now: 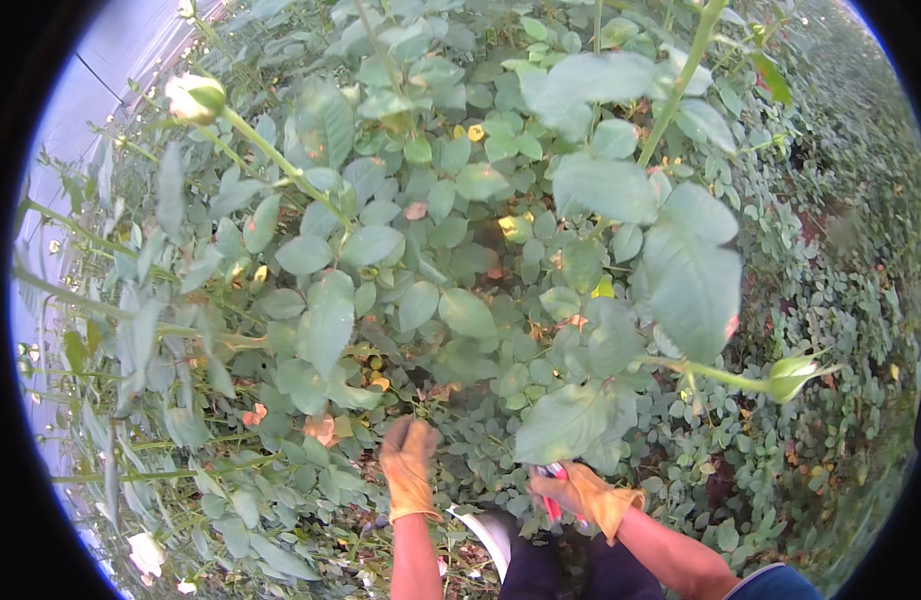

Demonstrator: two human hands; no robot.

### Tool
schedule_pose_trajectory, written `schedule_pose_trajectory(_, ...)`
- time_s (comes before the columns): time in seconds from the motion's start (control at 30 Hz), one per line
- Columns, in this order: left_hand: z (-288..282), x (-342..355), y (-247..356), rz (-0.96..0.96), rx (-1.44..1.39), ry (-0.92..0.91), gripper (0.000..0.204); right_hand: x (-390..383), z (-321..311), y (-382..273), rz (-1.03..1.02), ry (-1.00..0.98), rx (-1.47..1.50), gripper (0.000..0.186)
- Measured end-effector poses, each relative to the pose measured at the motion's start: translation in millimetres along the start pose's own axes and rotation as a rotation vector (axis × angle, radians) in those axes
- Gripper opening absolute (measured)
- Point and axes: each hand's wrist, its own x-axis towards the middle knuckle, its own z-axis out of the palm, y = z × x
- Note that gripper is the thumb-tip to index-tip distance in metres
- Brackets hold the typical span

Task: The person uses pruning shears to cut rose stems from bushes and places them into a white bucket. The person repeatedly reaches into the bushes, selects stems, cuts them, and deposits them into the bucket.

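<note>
My left hand (410, 466), in a tan-orange work glove, is down among the low leaves of a rose bush (466, 313). Its fingers curl closed, and whatever they grip is hidden. To its right my right hand (587, 494), gloved the same way, is closed around red-handled pruning shears (552, 502). Leaves hide the blades of the shears. A large leaf (566, 425) hangs just above that hand.
A white rosebud (195, 98) on a long stem leans in at upper left, and a greenish bud (793, 377) reaches right. An open white rose (146, 553) is low at left. A white curved object (488, 538) lies beside my dark-clothed legs. Pale sheeting (61, 170) borders the left.
</note>
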Motion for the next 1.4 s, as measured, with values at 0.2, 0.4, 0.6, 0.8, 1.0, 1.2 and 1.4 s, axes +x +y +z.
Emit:
schedule_pose_trajectory(0.2,40.2,-38.7,-30.9,0.233,0.194,-0.285,0.053,-46.7,-26.7,69.7,0.042,0.066,0.159,0.037)
schedule_pose_trajectory(0.4,132.2,-77.7,-40.2,0.145,-0.195,-0.619,0.043,-81.4,-54.6,93.1,0.224,0.216,0.233,0.032)
schedule_pose_trajectory(0.6,284.0,-90.6,81.2,0.731,0.524,-0.793,0.034,-108.1,-56.0,89.7,0.189,0.280,0.319,0.032)
schedule_pose_trajectory(0.8,312.6,-60.1,144.1,0.624,0.217,-0.449,0.054,-113.4,-60.3,98.9,0.167,0.319,0.437,0.032)
schedule_pose_trajectory(1.0,288.4,-46.1,179.7,0.357,-0.136,-0.237,0.093,-100.5,-67.5,93.5,0.137,0.329,0.413,0.029)
schedule_pose_trajectory(1.2,274.7,-44.8,161.6,0.367,-0.151,-0.298,0.090,-74.2,-94.0,32.8,-0.009,0.319,0.270,0.034)
schedule_pose_trajectory(1.4,295.2,-58.7,161.0,0.446,-0.081,-0.190,0.084,-27.3,-167.0,-93.2,-0.095,0.285,-0.013,0.037)
